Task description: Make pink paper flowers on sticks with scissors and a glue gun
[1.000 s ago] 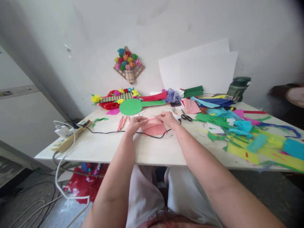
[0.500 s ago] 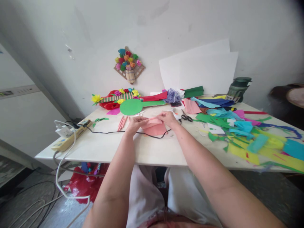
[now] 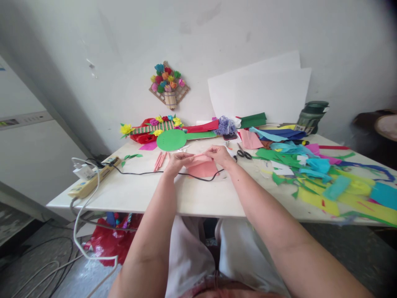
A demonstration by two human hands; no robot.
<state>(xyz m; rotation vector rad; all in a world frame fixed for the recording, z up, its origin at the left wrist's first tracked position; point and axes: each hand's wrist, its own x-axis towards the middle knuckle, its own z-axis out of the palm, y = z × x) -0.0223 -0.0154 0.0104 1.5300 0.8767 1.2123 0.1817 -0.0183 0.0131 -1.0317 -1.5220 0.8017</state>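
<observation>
Between my two hands is a piece of pink paper (image 3: 200, 158), its upper edge rolled or folded over. My left hand (image 3: 179, 162) pinches the left end of that edge, and my right hand (image 3: 219, 154) pinches the right end. Under it lies a flat salmon-pink paper sheet (image 3: 203, 169); I cannot tell whether the two are one piece. Several thin pink paper rolls (image 3: 159, 161) lie just left of my left hand. Black-handled scissors (image 3: 244, 154) rest to the right of my right hand.
A black cable (image 3: 141, 173) crosses the table in front of my hands from a power strip (image 3: 93, 180). Behind are a green paper disc (image 3: 171, 140) and a flower-decorated strip (image 3: 151, 129). Coloured paper scraps (image 3: 313, 165) and a dark green bottle (image 3: 311, 118) occupy the right.
The rolled edge of the pink paper looks slightly narrower between my fingers. Both hands stay in nearly the same place.
</observation>
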